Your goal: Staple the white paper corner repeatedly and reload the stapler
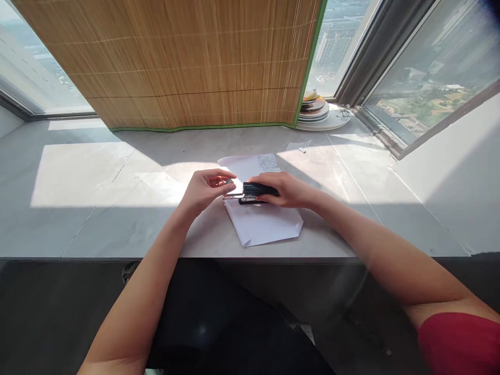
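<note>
My right hand (287, 190) is wrapped round a black stapler (260, 188), held sideways over white paper (269, 224). A thin metal part (233, 196) sticks out of the stapler's left end. Close by that end, my left hand (209, 188) has thumb and fingers pinched on a small grey piece that looks like a strip of staples (229, 181). The paper lies on the pale counter, its near corners curled, with line drawing or print on its far right part. My hands and the stapler hide its middle.
A bamboo blind (195, 67) with green edging hangs down to the back of the counter (148, 229). Stacked plates (318, 115) stand at the back right by the window. A small whitish piece (302, 150) lies beyond the paper. The counter's front edge runs before me.
</note>
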The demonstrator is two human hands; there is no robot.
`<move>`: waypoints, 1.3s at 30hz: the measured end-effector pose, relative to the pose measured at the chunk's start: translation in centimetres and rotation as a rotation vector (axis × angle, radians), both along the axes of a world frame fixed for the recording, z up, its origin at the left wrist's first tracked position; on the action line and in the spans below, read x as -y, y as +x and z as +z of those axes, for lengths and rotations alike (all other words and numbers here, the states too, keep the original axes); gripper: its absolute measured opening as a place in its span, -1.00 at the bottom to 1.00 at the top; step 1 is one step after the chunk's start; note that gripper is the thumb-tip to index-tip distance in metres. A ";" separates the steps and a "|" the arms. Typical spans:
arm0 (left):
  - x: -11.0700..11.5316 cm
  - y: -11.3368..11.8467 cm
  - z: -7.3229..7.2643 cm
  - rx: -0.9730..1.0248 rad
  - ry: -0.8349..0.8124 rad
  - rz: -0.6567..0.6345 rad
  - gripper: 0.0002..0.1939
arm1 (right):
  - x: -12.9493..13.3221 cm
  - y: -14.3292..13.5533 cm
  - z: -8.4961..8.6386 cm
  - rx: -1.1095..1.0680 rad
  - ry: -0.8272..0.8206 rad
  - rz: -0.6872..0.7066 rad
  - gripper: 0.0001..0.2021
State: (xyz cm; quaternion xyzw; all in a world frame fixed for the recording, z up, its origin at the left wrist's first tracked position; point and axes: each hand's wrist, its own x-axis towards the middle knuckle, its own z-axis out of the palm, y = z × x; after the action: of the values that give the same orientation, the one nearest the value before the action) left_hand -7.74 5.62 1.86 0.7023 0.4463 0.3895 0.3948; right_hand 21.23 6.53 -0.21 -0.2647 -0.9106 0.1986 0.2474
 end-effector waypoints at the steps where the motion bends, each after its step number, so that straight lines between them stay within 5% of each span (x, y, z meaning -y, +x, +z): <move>1: 0.1 0.0 0.1 -0.027 0.023 0.002 -0.69 | 0.0 0.0 0.0 0.001 0.003 0.001 -0.63; 18: 0.9 0.6 0.8 -0.381 0.146 -0.094 -0.87 | 0.0 0.0 -0.1 -0.012 -0.002 0.003 -0.61; 39: 0.9 0.6 0.8 -0.499 0.155 -0.078 -0.97 | -0.1 0.0 -0.1 -0.005 0.002 0.003 -0.60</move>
State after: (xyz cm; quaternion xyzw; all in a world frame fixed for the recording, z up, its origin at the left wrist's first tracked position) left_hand -7.11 4.69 2.69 0.8215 0.4713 0.2215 0.2323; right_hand 21.25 6.62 -0.33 -0.2627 -0.9107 0.1985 0.2494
